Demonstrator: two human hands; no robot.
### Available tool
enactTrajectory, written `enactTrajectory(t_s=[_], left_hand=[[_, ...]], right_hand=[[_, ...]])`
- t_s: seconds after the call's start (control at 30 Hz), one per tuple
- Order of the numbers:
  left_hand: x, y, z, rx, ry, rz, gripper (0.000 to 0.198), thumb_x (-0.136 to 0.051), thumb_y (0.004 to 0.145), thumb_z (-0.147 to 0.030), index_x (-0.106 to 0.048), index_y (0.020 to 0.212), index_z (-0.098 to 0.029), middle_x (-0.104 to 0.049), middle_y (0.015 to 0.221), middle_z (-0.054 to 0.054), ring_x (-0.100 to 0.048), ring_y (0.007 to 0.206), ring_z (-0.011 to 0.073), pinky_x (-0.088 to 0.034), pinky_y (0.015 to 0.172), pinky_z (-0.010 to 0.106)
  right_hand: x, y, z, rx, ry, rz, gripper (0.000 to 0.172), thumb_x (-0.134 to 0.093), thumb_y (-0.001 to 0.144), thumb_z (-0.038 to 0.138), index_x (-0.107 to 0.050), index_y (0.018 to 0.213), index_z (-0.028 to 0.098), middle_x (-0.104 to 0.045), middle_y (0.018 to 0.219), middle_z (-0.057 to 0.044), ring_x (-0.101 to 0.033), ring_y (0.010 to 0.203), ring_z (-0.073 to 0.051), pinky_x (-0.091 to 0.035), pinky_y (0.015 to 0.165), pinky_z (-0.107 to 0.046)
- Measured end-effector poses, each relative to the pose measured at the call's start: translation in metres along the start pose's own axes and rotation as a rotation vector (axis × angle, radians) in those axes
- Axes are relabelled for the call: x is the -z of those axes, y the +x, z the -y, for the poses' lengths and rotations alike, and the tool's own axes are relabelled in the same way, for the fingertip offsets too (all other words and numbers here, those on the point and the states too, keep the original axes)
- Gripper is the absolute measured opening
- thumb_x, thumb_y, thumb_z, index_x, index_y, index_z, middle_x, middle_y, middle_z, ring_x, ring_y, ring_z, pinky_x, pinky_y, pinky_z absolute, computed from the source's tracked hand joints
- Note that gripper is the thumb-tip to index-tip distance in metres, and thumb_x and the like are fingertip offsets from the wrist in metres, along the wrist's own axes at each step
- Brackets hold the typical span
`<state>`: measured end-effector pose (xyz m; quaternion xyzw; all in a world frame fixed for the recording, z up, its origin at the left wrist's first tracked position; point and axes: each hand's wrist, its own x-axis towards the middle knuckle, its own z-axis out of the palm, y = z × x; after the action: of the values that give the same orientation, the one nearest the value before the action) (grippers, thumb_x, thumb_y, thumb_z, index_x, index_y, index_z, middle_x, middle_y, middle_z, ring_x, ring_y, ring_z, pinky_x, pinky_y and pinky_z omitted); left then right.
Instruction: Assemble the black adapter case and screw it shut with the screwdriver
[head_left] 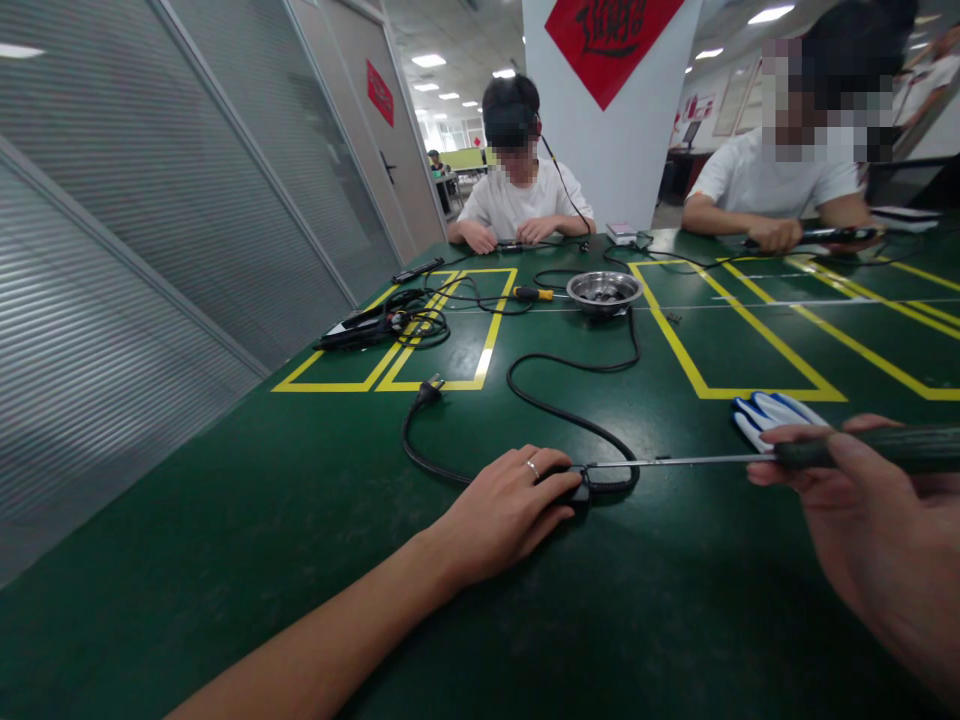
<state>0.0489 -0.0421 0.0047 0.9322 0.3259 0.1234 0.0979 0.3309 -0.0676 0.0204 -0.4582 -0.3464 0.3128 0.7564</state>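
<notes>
My left hand (517, 505) is closed over a small black box (579, 488) on the green table, with most of the box hidden under the fingers. Black cable runs from it on both sides; one end has a two-pin plug (430, 391) lying to the left. In my right hand (877, 520) is a screwdriver (862, 448), gripped by its dark handle. Its long thin shaft points left, and the tip reaches the box beside my left fingers. Whether the tip sits in a screw cannot be made out.
White-and-blue gloves (776, 415) lie by my right hand. Farther back are a metal bowl (604, 291) of small dark parts, a yellow-black screwdriver (533, 294) and coiled cables (420, 318). Two people (521, 185) in white shirts work across the table (315, 560), which has yellow tape outlines.
</notes>
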Motion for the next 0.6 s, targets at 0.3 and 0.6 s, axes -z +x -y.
enactTrajectory(t_s=[0.3, 0.6], left_hand=[[0.0, 0.001, -0.001, 0.014, -0.003, 0.013, 0.033, -0.05, 0.095, -0.026, -0.047, 0.127, -0.021, -0.051, 0.126, 0.009, -0.051, 0.108, 0.0245, -0.044, 0.092, 0.042], [0.001, 0.004, -0.002, 0.021, 0.067, 0.047, 0.038, -0.048, 0.095, -0.031, -0.043, 0.132, -0.022, -0.049, 0.128, 0.01, -0.052, 0.108, 0.0256, -0.044, 0.092, 0.043]], right_hand=[[0.0, -0.004, -0.004, -0.014, -0.025, 0.039, 0.015, -0.069, 0.071, 0.021, -0.06, 0.083, 0.02, -0.069, 0.075, -0.004, -0.069, 0.075, -0.022, -0.06, 0.056, -0.033], [-0.001, 0.002, 0.009, 0.043, -0.051, -0.045, 0.009, -0.064, 0.07, 0.021, -0.057, 0.076, 0.021, -0.065, 0.069, -0.001, -0.065, 0.068, -0.019, -0.054, 0.049, -0.032]])
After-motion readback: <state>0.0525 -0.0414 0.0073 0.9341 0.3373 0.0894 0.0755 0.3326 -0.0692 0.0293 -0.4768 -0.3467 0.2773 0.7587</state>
